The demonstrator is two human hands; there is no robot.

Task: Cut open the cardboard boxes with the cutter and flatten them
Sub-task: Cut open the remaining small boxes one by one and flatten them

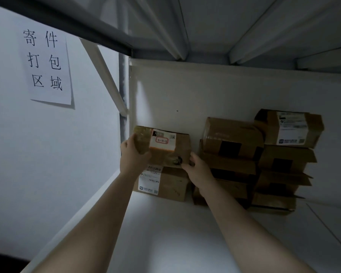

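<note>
I have the labelled box (178, 152) gripped at both ends: left hand (133, 153) curled round its left edge, right hand (197, 168) pinching its right corner. It sits on another box (173, 184), back-left of the shelf (165, 233).

Both arms outstretched, left hand (134, 154) and right hand (198, 168) gripping a box (165, 154)

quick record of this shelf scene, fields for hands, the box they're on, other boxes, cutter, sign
left hand: grips left end of labelled box
right hand: grips its lower right corner
labelled box: closed, sticker reads 3-3-3, sits on top of lower box
other boxes: two stacks to the right, on white shelf
cutter: not in view
sign: paper sheet on left wall
</note>
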